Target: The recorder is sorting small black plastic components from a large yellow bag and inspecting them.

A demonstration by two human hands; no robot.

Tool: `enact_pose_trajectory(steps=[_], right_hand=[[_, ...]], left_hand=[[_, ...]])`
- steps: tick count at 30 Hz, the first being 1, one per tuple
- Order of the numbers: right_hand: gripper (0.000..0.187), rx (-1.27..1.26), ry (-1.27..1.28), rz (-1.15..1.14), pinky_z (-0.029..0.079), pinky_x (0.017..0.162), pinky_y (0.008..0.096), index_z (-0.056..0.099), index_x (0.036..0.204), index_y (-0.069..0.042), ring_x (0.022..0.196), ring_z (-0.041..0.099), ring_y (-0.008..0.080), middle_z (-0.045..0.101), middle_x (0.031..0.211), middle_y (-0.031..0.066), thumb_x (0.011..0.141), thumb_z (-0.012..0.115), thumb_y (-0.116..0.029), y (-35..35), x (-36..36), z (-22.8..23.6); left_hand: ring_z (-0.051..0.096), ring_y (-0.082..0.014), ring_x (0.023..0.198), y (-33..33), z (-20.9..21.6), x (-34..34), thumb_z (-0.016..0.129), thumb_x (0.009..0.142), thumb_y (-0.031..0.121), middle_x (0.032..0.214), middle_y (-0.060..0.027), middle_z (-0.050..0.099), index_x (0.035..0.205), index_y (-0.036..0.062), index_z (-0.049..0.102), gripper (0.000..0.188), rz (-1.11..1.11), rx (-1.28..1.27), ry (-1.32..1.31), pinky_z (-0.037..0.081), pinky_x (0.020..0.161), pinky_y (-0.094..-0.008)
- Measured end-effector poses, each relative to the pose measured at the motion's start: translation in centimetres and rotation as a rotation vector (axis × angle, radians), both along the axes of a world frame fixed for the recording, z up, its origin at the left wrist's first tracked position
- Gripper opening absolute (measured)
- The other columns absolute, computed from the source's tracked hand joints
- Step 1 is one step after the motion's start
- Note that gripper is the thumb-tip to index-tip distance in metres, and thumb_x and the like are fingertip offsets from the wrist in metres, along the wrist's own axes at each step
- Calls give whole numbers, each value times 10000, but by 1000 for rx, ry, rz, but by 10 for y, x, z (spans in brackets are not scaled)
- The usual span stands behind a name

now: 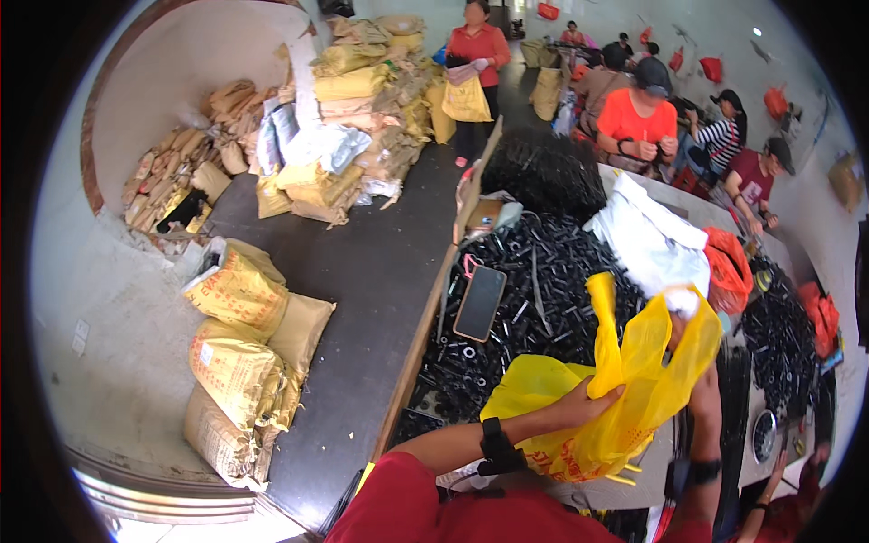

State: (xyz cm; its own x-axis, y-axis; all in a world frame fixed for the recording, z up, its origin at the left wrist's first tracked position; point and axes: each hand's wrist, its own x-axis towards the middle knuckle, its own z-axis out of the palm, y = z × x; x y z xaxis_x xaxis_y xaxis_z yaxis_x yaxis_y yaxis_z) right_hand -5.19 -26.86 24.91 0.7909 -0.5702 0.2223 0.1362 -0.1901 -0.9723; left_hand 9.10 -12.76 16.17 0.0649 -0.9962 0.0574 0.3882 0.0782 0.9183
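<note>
A thin yellow plastic bag [625, 398] hangs above the near edge of the work table. My left hand [584, 404] is closed round a gathered part of it. My right hand [677, 333] reaches up behind the bag's right side; the film covers most of it and its fingers are not clear. A white patch [682, 301] shows at its fingertips, too blurred to name. Beneath and beyond the bag lies a wide heap of small black tubular parts [529, 271]. A dark-screened phone [481, 303] rests on the heap, left of my hands.
A white sack [647, 235] and a red plastic bag [727, 270] lie beyond my right hand. A wooden board [421, 362] edges the table's left side. Filled yellow sacks [237, 371] stand on the left. Several people work at the far right; one person [475, 63] stands holding a sack.
</note>
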Motion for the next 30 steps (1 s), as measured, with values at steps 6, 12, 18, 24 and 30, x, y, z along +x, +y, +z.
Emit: enact_pose_trajectory(steps=[6, 12, 18, 24, 30], right_hand=[[834, -847, 506, -5, 291, 1004, 400, 348, 1297, -27, 1217, 379, 272, 444, 1267, 134, 627, 789, -257, 70, -91, -103], [813, -194, 472, 285, 291, 999, 395, 356, 1295, -34, 1209, 383, 293, 426, 1277, 149, 641, 768, -285, 59, -71, -165], [805, -97, 518, 310, 290, 999, 397, 361, 1292, -37, 1208, 381, 294, 419, 1283, 151, 643, 764, -293, 53, -55, -167], [797, -39, 581, 321, 289, 999, 398, 366, 1289, -39, 1207, 380, 296, 412, 1289, 154, 646, 760, -300, 51, -27, -161], [790, -6, 623, 307, 288, 999, 400, 372, 1286, -42, 1206, 379, 297, 404, 1294, 156, 649, 756, -308, 45, 19, -153]], left_hand=[[544, -159, 971, -8, 14, -11, 548, 876, 230, 1048, -91, 584, 1098, 14, 526, 311, 3, 3, -244, 436, 804, -297], [481, -284, 929, -11, 7, -32, 665, 511, 89, 853, -92, 540, 886, 58, 568, 388, -135, -619, -1111, 314, 922, -394], [330, -321, 1205, 6, 28, 1, 770, 443, 381, 1242, -169, 396, 1229, -4, 352, 969, 17, -630, -1321, 176, 1024, -486], [93, -316, 1349, 77, -40, 64, 764, 336, 648, 1440, -204, 132, 1386, -2, -21, 1463, 194, -143, -1426, 16, 1062, -512], [229, -265, 1309, 33, -72, -17, 781, 560, 477, 1439, -103, 203, 1412, 86, 97, 1161, 209, -389, -990, 130, 1068, -414]])
